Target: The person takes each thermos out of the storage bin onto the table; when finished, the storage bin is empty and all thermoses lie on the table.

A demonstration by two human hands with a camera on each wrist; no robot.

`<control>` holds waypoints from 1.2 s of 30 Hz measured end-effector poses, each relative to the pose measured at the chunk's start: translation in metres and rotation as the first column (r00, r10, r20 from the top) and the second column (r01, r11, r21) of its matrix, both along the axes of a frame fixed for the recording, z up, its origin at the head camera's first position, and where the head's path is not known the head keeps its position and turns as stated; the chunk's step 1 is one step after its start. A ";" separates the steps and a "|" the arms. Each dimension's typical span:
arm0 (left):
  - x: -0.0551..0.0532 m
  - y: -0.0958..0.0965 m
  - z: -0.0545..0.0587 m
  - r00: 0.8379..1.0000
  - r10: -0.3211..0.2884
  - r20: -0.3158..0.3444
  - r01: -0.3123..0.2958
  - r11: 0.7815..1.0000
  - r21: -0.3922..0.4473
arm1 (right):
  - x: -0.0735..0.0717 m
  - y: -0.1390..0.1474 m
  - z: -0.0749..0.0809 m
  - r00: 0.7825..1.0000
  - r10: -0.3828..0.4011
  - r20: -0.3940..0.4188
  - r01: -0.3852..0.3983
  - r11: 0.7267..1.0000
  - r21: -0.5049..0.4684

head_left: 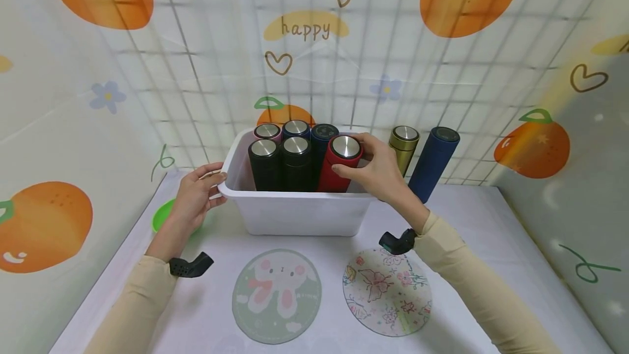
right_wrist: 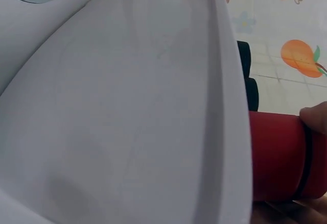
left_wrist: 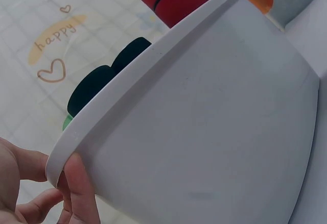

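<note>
My right hand (head_left: 380, 167) grips a red thermos flask (head_left: 339, 171) near its steel-topped lid, thumb on the near side and fingers behind. The flask stands upright with its lower part inside a white plastic bin (head_left: 304, 212), at the right of the other flasks. On the bin's left end, my left hand (head_left: 196, 193) pinches the rim between thumb and fingers, as the left wrist view also shows. Two black flasks (head_left: 265, 165) fill the front row beside the red one. Behind them stand a pink-sided flask (head_left: 267, 131) and two dark blue ones (head_left: 296, 128).
Right of the bin stand an olive-gold flask (head_left: 404, 149) and a tall blue flask (head_left: 433, 163). A green bowl-like item (head_left: 162, 214) lies behind my left forearm. In front are a round bunny mat (head_left: 277, 296) and a round floral mat (head_left: 387, 293). A grid wall under printed cloth rises behind.
</note>
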State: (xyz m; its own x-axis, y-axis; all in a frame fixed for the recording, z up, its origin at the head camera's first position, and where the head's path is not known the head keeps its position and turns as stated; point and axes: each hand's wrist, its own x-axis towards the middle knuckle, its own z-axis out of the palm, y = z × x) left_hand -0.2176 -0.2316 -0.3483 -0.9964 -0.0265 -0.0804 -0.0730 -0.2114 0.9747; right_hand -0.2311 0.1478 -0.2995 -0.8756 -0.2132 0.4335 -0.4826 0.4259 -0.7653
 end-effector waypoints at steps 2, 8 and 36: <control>0.000 0.000 0.000 1.000 0.001 -0.002 -0.001 1.000 -0.001 | 0.001 0.000 0.002 1.000 -0.006 -0.009 0.006 1.000 -0.004; -0.001 0.000 -0.001 1.000 0.000 -0.007 0.000 1.000 0.000 | 0.005 0.001 0.006 0.999 -0.029 -0.031 0.028 0.999 -0.014; 0.001 0.001 0.000 1.000 -0.003 -0.012 0.003 1.000 0.014 | 0.049 -0.002 0.061 0.983 -0.022 -0.182 0.003 0.994 -0.107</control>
State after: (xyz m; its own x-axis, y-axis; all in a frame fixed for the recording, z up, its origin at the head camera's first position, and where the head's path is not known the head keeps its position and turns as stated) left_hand -0.2168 -0.2308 -0.3483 -0.9974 -0.0223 -0.0691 -0.0624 -0.2249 0.9724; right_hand -0.1823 0.1458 -0.2381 -0.7819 -0.1472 0.6057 -0.6134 0.3545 -0.7057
